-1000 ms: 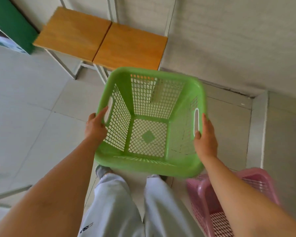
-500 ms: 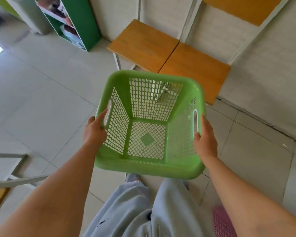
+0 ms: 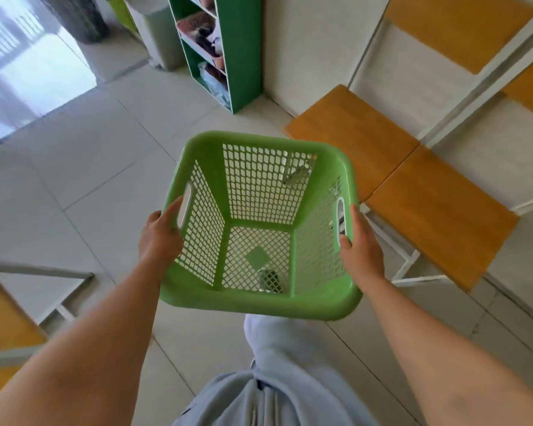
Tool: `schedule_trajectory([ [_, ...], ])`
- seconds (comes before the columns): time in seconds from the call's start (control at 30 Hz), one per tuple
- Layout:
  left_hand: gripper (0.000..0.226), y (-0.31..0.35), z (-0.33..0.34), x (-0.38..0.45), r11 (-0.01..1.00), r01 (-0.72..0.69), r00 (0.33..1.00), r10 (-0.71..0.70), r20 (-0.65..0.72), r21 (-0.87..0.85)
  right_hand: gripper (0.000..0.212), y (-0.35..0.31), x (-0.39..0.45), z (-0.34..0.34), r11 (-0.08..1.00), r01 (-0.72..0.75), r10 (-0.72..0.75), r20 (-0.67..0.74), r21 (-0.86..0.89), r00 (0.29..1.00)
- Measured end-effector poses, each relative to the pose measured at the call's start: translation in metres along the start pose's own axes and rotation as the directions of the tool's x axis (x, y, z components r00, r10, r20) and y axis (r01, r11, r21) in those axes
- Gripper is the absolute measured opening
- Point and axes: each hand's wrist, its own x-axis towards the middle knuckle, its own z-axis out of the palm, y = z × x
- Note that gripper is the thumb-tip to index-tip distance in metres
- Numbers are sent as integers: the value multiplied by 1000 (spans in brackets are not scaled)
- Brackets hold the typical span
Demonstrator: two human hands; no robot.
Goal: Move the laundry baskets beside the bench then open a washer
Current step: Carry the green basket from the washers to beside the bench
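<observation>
Both hands carry an empty green laundry basket (image 3: 259, 222) off the tiled floor (image 3: 90, 186). Left hand (image 3: 159, 238) and right hand (image 3: 362, 250) each close on a side handle slot. Wooden desk (image 3: 406, 186) sits right, green shelf unit (image 3: 228, 47) behind.

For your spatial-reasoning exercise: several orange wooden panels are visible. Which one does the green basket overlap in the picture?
The left bench panel: the green basket, held by left hand and right hand, covers its near corner. The others lie clear.
</observation>
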Motion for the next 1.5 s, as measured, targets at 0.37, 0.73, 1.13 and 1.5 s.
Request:
schedule_trajectory([
  [0.37, 75, 18, -62, 168, 997, 69, 998, -69, 7, -19, 72, -116, 163, 20, 999, 19, -15, 103, -34, 995],
  [0.73, 78, 57, -115, 394, 995, -97, 993, 95, 67, 19, 75, -230, 290, 67, 977, -205, 207, -23, 59, 978],
  [1.13, 70, 155, -92, 585, 955, -293, 946, 282, 162, 48, 79, -255, 425, 97, 845, -432, 488, -125, 316, 864],
  [1.5, 72, 236, -35, 717, 920, -384, 879, 341, 333, 71, 72, -242, 532, 123, 719, -561, 676, -227, 410, 701],
])
